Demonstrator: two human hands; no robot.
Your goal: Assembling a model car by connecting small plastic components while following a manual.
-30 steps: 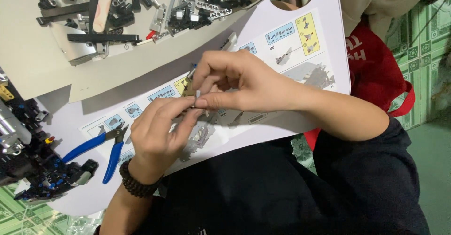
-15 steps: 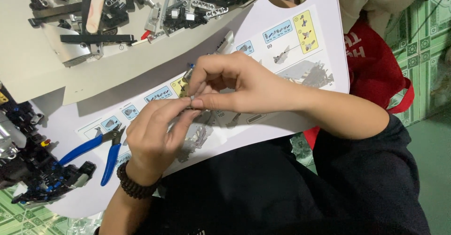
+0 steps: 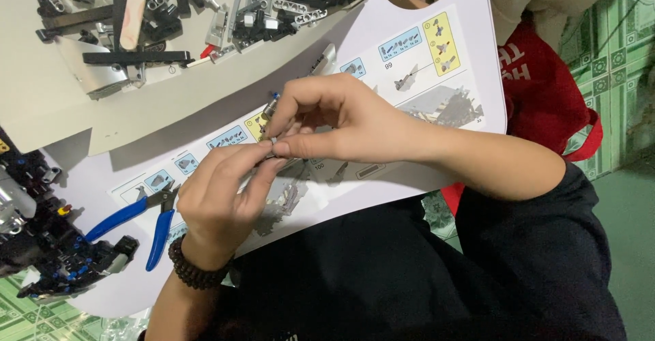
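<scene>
The left hand, a dark bead bracelet at its wrist, pinched a small grey building piece from below, and the right hand gripped the same piece from above. Under them lay an instruction booklet with blue-handled pliers on it. Farther off, a beige tray held loose black and grey parts.

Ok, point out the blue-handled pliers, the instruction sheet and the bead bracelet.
blue-handled pliers (image 3: 140, 217): head view, on a blue handle.
instruction sheet (image 3: 437, 58): head view, on the printed page's upper right.
bead bracelet (image 3: 193, 271): head view, on the dark beads at the wrist.
</scene>
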